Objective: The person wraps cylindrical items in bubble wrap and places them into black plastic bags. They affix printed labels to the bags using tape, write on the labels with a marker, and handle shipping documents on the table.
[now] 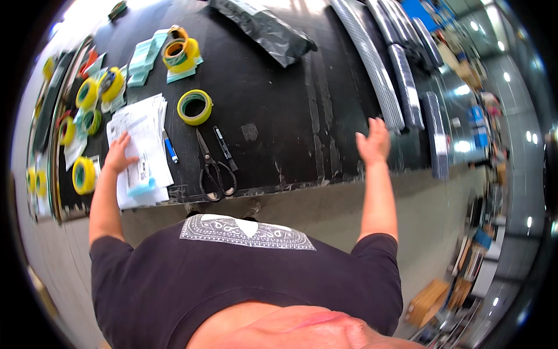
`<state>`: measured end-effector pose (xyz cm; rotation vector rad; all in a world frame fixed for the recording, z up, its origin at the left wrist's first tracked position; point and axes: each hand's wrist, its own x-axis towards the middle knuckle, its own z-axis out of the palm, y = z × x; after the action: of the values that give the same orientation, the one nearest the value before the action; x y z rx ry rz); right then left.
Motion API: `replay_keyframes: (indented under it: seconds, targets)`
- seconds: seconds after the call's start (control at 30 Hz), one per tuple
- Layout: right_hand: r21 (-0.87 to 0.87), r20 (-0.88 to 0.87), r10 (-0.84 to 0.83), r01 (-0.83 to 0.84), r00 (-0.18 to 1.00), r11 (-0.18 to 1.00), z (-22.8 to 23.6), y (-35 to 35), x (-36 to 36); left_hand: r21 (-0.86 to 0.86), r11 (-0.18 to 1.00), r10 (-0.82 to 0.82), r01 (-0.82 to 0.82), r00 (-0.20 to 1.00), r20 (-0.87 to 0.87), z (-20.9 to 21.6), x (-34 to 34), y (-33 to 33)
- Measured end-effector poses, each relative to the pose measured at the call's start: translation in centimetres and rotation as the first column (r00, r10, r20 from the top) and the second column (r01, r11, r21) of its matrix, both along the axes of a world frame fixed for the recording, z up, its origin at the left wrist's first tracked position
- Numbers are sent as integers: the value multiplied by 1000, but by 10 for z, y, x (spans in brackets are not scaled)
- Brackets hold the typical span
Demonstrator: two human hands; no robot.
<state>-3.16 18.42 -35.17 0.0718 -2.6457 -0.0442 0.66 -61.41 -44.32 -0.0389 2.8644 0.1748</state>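
My left hand point(121, 155) lies on a stack of white printed sheets point(148, 119) at the table's left, its fingers spread. A light blue slip point(141, 187) rests on the sheets' near end. Beside the stack are a blue-and-white pen point(170, 146), black-handled scissors point(208, 168) and a black marker point(225, 148). A yellow tape roll point(195, 107) lies just beyond the scissors. Over on the right, my right hand point(375, 142) is open with nothing in it, close to the near end of a long wrapped grey roll point(372, 64).
More dark wrapped rolls point(404, 87) line the right side of the black table point(264, 116). A grey plastic-wrapped parcel point(267, 32) lies at the far middle. Several tape rolls point(87, 93) and pale green slips point(142, 61) crowd the left. Cardboard boxes point(427, 302) stand on the floor at right.
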Motion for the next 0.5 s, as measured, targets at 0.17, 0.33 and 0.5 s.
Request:
replay_keyframes:
  seconds: [0.17, 0.33, 0.5]
  targets:
    - [34, 340, -458, 476, 821, 879, -2, 151, -77, -50, 994, 101, -95, 985, 142, 23, -4, 23]
    - [-37, 475, -506, 591, 720, 806, -20, 200, -130, -99, 983, 173, -157, 967, 185, 26, -6, 34]
    - [-176, 553, -355, 522, 754, 834, -17, 205, -134, -106, 985, 154, -138, 974, 163, 17, -2, 21]
